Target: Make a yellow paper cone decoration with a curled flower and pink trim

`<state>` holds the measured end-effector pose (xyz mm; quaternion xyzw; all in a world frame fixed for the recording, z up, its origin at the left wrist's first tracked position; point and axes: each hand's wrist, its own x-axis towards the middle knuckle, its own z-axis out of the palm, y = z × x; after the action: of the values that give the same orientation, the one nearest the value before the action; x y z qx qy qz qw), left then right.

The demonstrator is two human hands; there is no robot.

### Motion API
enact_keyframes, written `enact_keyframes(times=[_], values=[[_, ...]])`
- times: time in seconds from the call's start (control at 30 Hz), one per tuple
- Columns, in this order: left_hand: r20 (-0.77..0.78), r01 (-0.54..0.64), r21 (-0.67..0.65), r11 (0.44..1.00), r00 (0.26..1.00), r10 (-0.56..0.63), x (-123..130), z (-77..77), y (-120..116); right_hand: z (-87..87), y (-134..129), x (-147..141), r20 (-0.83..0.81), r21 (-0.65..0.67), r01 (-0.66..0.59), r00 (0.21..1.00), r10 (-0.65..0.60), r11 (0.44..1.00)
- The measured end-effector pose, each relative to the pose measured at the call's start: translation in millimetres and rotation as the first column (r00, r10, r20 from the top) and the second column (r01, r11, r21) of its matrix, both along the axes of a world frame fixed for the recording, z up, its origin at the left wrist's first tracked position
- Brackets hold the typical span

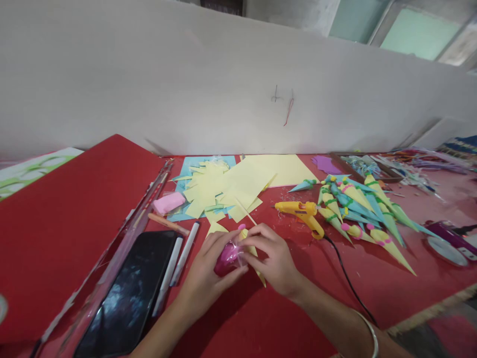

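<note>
Nearest is the red table surface (pixel 238 330), and above it the left hand (pixel 208 266) is curled around a magenta packet (pixel 226 259) in clear wrap. The right hand (pixel 274 258) has its fingers bent at the edge of this wrap; whether they grip it, I cannot tell. At the left lie a black phone (pixel 130 288) and two white pens (pixel 185 253). A little farther are a pink packet (pixel 169 203), yellow paper pieces (pixel 208 186) on blue paper (pixel 188 164), a yellow glue gun (pixel 298 210) and a pile of paper cones (pixel 357 204). Behind stands a pale wall (pixel 186 79), on which hangs a red string (pixel 288 112). Beyond its top is a pale green panel (pixel 419 32).
</note>
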<state>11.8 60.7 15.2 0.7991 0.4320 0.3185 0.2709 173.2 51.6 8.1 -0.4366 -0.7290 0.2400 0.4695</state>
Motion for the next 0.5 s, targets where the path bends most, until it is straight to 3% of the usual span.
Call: enact_keyframes(times=[0.17, 0.33, 0.5], values=[[-0.014, 0.022, 0.024, 0.999, 1.0, -0.021, -1.2, -3.2, 0.5, 1.5, -0.1, -0.4, -0.078, -0.024, -0.005, 0.997, 0.003, 1.0], [-0.054, 0.004, 0.051, 0.999, 0.999, -0.001, -4.0, -3.8, 2.6, 2.4, 2.1, 0.4, -0.264, -0.125, 0.034, 0.962, -0.067, 0.992], [-0.17, -0.101, 0.149, 0.984, 0.977, 0.126, -9.8, -6.3, 9.5, -0.4, 6.7, 2.2, -0.467, -0.299, 0.021, 0.869, -0.166, 0.954]])
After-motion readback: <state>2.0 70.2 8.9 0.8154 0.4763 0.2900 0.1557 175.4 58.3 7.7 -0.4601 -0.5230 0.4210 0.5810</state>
